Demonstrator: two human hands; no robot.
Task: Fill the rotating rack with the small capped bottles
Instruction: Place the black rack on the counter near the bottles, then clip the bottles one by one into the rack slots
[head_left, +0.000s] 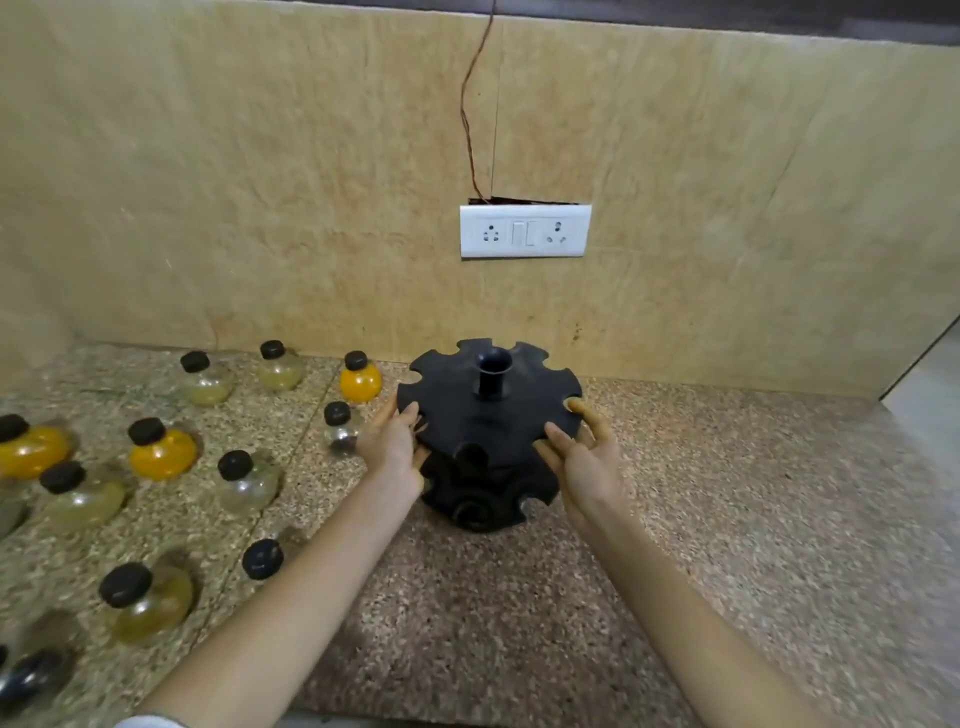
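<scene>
A black rotating rack (467, 395) with a notched top disc and a centre tube stands on the counter near the wall. My left hand (392, 449) presses against its left side and my right hand (584, 457) cups its right side, fingers on the disc's rim. No bottle shows in the top notches. Several small round bottles with black caps stand to the left: an orange one (360, 382) nearest the rack, a clear one (340, 431) beside my left hand, another orange one (162, 453), and more toward the left edge.
The speckled granite counter (727, 519) runs to the right of the rack. A beige tiled wall stands behind, with a white socket plate (524, 231) and a thin wire above it. A counter edge and gap lie at far right.
</scene>
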